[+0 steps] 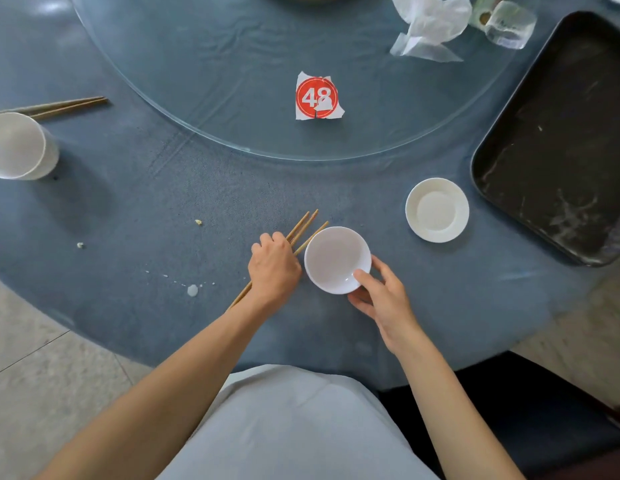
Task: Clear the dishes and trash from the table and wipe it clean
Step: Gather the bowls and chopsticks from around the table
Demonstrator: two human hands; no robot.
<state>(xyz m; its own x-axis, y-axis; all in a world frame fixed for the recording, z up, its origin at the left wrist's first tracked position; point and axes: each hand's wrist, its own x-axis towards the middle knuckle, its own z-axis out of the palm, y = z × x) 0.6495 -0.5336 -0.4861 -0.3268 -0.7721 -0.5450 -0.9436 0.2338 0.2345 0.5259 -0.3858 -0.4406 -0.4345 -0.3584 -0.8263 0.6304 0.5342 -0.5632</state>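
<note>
Left hand: your left hand (274,263), at lower centre of the frame, was curled round the chopsticks (303,230) on the cloth.
Right hand: your right hand (379,292) pinched the near rim of the bowl (336,259), thumb inside, just right of the chopsticks.
Tray: the black tray (558,140) at the right edge held no dishes, so I judge the clearing had barely begun.
Left to clear: the saucer (437,209) between bowl and tray; the cup (19,147) and second chopsticks (69,105) at the left edge; the torn label (317,97) at upper centre; crumpled wrappers (436,22) at upper right.
Wiping: the spill (192,290) and crumbs (198,222) at lower left showed you had not wiped the table (128,188).
</note>
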